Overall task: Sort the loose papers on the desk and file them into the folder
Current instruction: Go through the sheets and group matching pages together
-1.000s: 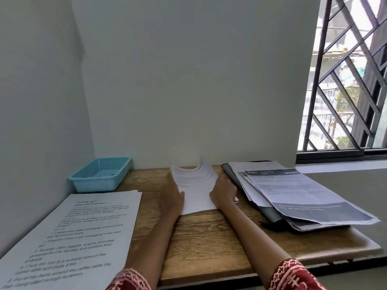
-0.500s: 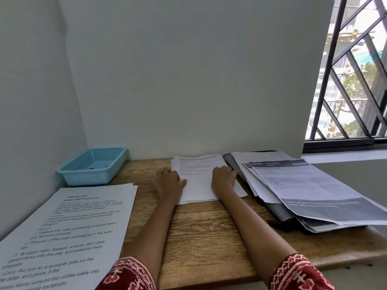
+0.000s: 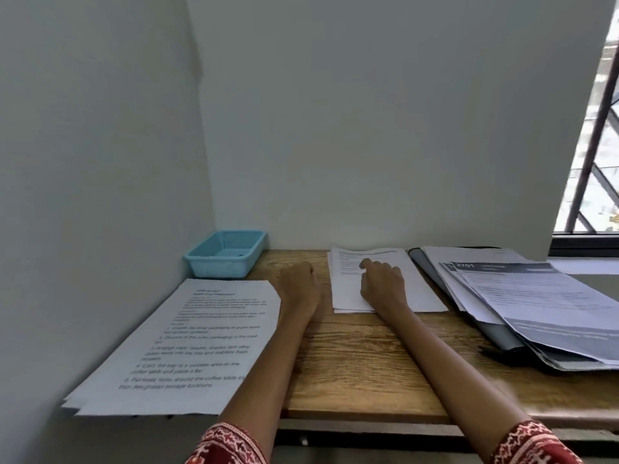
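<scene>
A small stack of white printed papers (image 3: 422, 283) lies flat at the back middle of the wooden desk (image 3: 361, 363). My right hand (image 3: 383, 286) rests on top of it, fingers loosely bent, forefinger pointing at the text. My left hand (image 3: 299, 289) lies on the bare wood just left of that stack, touching no paper that I can see. A larger stack of printed sheets (image 3: 191, 346) lies at the front left, overhanging the desk edge. At the right a dark folder (image 3: 492, 326) lies under several loose sheets (image 3: 536, 303), the top one with grey bands.
A light blue plastic basket (image 3: 225, 253) stands in the back left corner against the white walls. A barred window (image 3: 593, 155) is at the far right. Bare wood shows between the left stack and the folder, near the front edge.
The middle stack, curled up at its far end a second ago, now lies flat. My left hand has come off it onto the wood; my right hand has moved on top of it.
</scene>
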A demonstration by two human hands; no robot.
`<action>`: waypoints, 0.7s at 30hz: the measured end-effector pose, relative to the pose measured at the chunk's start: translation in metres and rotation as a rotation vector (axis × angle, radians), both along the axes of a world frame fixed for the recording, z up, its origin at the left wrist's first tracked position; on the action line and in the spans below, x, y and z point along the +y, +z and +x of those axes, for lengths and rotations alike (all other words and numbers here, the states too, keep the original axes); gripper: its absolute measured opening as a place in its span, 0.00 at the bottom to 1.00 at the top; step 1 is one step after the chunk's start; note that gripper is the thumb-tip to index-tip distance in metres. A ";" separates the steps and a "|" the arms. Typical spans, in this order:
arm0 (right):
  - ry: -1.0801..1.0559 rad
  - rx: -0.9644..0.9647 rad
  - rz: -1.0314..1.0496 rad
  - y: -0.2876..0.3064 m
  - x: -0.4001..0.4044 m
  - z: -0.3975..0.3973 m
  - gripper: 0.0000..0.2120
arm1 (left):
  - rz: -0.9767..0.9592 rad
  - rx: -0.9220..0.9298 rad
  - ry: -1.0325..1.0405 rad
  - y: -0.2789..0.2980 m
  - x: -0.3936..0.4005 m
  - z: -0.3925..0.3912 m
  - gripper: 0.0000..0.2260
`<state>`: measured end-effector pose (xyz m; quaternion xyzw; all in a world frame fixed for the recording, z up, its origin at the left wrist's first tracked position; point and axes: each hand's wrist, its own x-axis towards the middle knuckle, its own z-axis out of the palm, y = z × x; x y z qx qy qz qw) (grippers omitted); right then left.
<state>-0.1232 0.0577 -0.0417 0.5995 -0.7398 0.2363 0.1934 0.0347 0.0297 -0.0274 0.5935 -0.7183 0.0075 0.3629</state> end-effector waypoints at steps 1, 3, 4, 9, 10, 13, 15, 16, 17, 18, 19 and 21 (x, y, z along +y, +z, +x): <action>0.036 -0.050 -0.012 0.001 0.001 0.006 0.15 | 0.015 0.009 0.046 0.005 0.000 0.012 0.09; 0.133 -0.196 -0.027 0.001 0.004 0.022 0.14 | 0.088 0.017 0.129 0.014 -0.003 0.043 0.09; 0.184 -0.266 -0.015 0.001 0.007 0.031 0.14 | 0.143 0.004 0.168 0.017 -0.004 0.059 0.10; 0.348 -0.542 0.118 0.003 0.012 0.085 0.10 | 0.447 -0.143 0.375 0.018 -0.006 0.139 0.17; 0.350 -0.610 0.155 0.004 0.012 0.097 0.09 | 0.499 -0.153 0.405 0.015 -0.004 0.153 0.19; 0.334 -0.697 0.237 0.006 0.007 0.124 0.10 | 0.583 -0.160 0.449 0.005 0.001 0.182 0.22; 0.303 -0.661 0.289 0.008 0.004 0.137 0.15 | 0.599 -0.114 0.463 -0.001 0.000 0.192 0.23; 0.302 -0.663 0.307 0.008 0.001 0.142 0.18 | 0.609 -0.092 0.465 -0.003 0.000 0.195 0.23; 0.316 -0.686 0.320 0.007 -0.001 0.146 0.20 | 0.612 -0.081 0.471 -0.004 0.000 0.196 0.23; 0.329 -0.715 0.325 0.006 -0.003 0.149 0.21 | 0.611 -0.080 0.475 -0.004 -0.002 0.196 0.23; 0.331 -0.731 0.319 0.005 -0.004 0.152 0.21 | 0.605 -0.073 0.477 -0.002 -0.001 0.197 0.23; 0.316 -0.746 0.306 0.004 -0.004 0.156 0.21 | 0.575 -0.043 0.475 0.000 -0.003 0.197 0.21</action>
